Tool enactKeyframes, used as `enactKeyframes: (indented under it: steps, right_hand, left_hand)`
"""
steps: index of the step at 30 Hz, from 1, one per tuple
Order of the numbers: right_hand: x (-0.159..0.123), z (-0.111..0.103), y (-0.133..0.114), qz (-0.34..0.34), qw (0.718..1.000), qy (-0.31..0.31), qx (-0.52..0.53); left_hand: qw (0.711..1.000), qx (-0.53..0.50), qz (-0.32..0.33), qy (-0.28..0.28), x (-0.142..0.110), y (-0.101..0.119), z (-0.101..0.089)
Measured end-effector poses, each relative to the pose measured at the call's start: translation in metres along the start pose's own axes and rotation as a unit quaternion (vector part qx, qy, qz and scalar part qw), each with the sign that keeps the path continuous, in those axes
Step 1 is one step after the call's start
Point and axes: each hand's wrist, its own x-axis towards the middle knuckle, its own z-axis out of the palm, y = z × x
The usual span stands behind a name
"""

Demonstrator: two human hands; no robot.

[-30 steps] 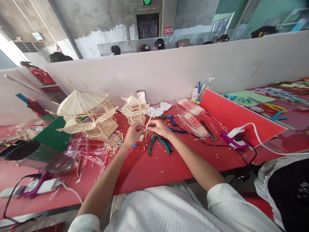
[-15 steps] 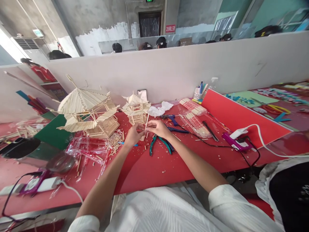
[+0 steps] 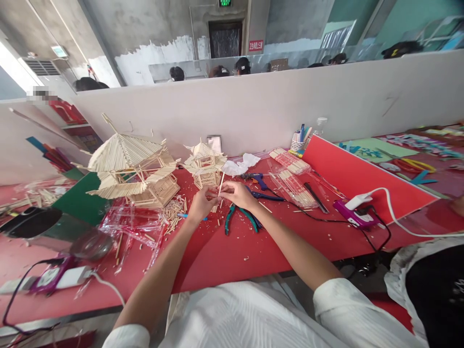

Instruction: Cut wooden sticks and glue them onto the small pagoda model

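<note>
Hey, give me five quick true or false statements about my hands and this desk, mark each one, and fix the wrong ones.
1. The fingertips of both hands, left hand and right hand, meet at one thin wooden stick. True.
2. The larger stick pavilion stands to the right of the smaller pavilion. False: it stands to the left.
3. The teal-handled pliers lie with their handles spread apart. True.
4. The blue glue gun is in the right hand. False: it lies on the table, beyond that hand.
5. The pen cup is beside the red board. True.
</note>
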Motion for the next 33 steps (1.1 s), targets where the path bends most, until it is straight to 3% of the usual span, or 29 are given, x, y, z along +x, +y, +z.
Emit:
enactKeyframes:
  steps: [18,33]
  right_hand:
    - [0.0,0.0,-0.002,0.015,0.999,-0.026,0.013]
    - [0.005,-0.007,0.007,0.036,0.999,-0.023,0.0]
  left_hand:
    - [0.998,0.062,-0.008,0.002,0.0,-0.003,-0.001]
    - [0.996,-0.062,-0.065,-0.028,0.001,0.003,-0.002]
